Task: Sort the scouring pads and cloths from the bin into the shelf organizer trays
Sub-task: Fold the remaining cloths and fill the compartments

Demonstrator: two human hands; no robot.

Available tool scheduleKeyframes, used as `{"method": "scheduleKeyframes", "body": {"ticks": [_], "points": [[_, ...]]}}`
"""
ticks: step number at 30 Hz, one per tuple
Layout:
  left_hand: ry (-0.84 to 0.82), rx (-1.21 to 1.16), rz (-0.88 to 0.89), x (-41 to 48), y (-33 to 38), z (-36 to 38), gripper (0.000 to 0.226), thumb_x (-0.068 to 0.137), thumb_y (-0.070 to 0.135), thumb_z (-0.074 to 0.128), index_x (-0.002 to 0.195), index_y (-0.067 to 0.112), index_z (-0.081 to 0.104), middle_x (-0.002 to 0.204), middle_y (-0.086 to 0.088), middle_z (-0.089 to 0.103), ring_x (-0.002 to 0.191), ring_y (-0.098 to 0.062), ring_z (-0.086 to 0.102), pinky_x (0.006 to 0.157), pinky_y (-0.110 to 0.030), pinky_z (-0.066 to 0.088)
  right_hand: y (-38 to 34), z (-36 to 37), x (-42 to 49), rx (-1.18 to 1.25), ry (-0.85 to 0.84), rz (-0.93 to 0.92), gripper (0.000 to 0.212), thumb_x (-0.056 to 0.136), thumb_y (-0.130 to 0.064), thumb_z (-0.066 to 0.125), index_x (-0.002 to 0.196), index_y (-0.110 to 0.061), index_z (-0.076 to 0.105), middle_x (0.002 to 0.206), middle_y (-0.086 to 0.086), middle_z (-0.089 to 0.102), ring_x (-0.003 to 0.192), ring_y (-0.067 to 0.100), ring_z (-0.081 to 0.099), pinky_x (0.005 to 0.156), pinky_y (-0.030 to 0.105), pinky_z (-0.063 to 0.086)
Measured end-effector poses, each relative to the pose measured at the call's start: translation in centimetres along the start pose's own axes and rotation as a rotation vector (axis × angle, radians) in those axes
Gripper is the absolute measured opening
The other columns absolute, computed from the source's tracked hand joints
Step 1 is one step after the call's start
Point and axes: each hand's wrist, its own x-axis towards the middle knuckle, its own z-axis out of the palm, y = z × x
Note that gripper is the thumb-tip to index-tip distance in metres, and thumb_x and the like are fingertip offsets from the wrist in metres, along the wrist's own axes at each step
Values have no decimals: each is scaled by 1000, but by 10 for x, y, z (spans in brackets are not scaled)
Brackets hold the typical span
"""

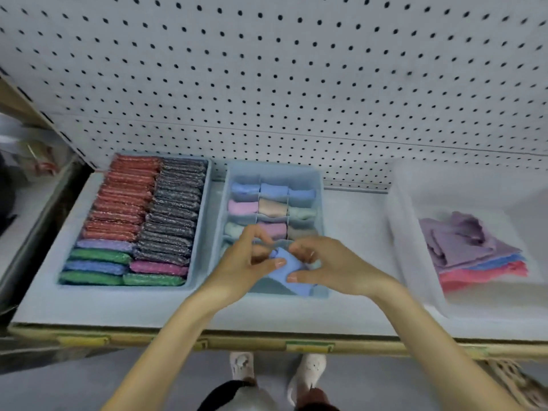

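Pinching blue cloth [290,265] (folded, seemingly).

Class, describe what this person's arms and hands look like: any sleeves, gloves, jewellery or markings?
Both arms are bare as far as the frame shows: no sleeves, gloves, watch or bracelets. The left hand and right hand have short, pale fingernails. The blur hides whether any ring is worn.

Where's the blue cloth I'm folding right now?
The blue cloth is mid-shelf in the head view, pinched by the left hand and right hand over the near end of the divided cloth tray, right of the scouring-pad tray.
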Motion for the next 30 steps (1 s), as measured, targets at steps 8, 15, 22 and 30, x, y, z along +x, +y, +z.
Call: {"method": "scheduleKeyframes", "body": {"ticks": [8, 15, 22, 30], "points": [[500, 319, 114, 0, -36, -53, 14, 94, 18, 60, 87, 25, 52, 87, 6, 63, 81, -11, 61, 72, -18, 45, 17, 11, 49, -158, 318, 175, 14, 86, -19, 68, 79, -17, 56, 81, 0, 59, 74, 21, 53, 63, 21, 39], [433, 629, 139, 12, -68, -67, 15, 91, 14, 64, 104, 15, 69, 105, 1, 49, 100, -17, 51, 90, -30, 42, 30, 53, 84, -742, 309, 40, 16, 70, -21, 77, 82, -14, 69, 82, 7, 68, 84, 30, 63, 70, 29, 30], [405, 767, 260, 11, -76, -75, 22, 96, 16, 57, 112, 11, 71, 105, -7, 61, 96, -24, 52, 87, -36, 41, -2, 51, 86, -1180, 91, 127, 23, 90, -15, 54, 109, -23, 64, 114, -2, 63, 113, 23, 54, 71, 26, 19], [419, 779, 280, 12, -76, -74, 20, 96, 13, 57, 108, 9, 72, 103, -9, 64, 92, -27, 52, 82, -36, 37, -2, 68, 105, -1210, -65, 224, 23, 83, -2, 57, 102, -14, 65, 107, 7, 65, 103, 26, 60, 77, 31, 44]]}}
